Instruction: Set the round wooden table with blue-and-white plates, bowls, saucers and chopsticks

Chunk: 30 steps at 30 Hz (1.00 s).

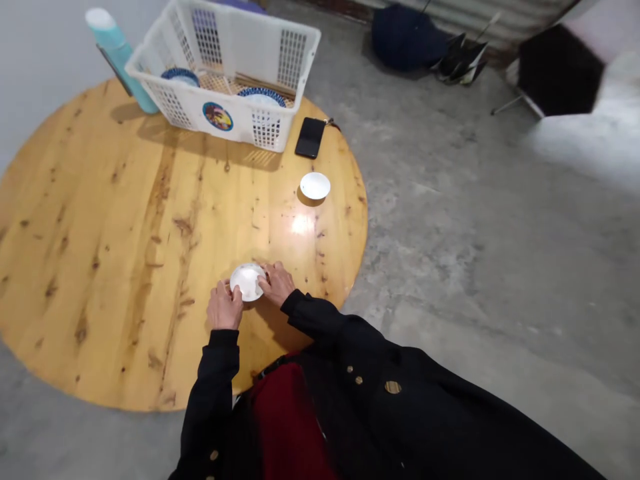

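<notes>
A small white saucer (247,280) rests on the round wooden table (125,233) close to its near edge. My left hand (225,307) grips the saucer's left rim with curled fingers. My right hand (277,283) holds its right rim, fingers bent over the edge. Both arms wear black sleeves. A second white saucer (315,185) sits alone further back, near the table's right edge.
A white plastic basket (225,73) with blue-rimmed dishes stands at the table's far side. A teal bottle (117,53) stands left of it and a black phone (310,137) lies right of it. Grey concrete floor surrounds the table, with dark bags at the back.
</notes>
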Tool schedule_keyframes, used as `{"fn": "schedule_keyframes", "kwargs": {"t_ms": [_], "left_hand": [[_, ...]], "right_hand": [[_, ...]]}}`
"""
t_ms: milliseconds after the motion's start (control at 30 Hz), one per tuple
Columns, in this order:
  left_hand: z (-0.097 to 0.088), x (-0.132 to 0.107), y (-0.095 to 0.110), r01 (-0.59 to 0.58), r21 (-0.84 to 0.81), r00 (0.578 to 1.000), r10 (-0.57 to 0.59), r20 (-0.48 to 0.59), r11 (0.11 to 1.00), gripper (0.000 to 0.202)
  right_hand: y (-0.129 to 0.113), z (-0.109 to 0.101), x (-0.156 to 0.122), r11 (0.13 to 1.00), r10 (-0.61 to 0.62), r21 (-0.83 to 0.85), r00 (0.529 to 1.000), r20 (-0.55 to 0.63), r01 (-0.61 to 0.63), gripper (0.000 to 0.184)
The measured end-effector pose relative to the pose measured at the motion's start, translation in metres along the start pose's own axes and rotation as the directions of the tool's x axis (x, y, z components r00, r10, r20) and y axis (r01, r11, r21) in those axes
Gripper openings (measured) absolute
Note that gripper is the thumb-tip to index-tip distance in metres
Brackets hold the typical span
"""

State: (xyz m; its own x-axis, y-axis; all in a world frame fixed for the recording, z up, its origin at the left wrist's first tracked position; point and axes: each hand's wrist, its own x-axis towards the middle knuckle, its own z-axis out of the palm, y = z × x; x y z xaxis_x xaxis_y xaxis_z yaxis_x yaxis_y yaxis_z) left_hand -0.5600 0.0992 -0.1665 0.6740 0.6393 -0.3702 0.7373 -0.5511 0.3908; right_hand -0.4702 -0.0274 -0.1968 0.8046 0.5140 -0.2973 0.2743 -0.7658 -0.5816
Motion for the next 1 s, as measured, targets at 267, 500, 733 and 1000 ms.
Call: {"fn": "schedule_keyframes", "kwargs": {"t_ms": [267,500,733,1000], "left_hand": [[0.006,0.013,-0.011,-0.09,-0.016,0.993,0.091,0.072,0.996,0.031],[0.016,-0.013,-0.022,-0.184,-0.051,0.973,0.189,0.134,0.982,0.027],[0.029,-0.061,-0.026,-0.317,-0.077,0.892,0.325,0.315,0.945,0.015],[0.046,-0.092,0.018,-0.444,-0.149,0.794,0.465,0.392,0.884,0.026]], "right_hand": [[-0.001,0.007,-0.001,0.995,0.046,0.081,0.996,0.075,-0.052,0.028],[0.012,0.019,-0.043,0.982,0.097,0.171,0.992,-0.077,-0.083,0.017],[0.05,0.047,-0.123,0.937,0.196,0.333,0.948,-0.25,-0.106,0.016],[0.089,0.024,-0.166,0.879,0.282,0.467,0.897,-0.34,-0.099,0.026]]}}
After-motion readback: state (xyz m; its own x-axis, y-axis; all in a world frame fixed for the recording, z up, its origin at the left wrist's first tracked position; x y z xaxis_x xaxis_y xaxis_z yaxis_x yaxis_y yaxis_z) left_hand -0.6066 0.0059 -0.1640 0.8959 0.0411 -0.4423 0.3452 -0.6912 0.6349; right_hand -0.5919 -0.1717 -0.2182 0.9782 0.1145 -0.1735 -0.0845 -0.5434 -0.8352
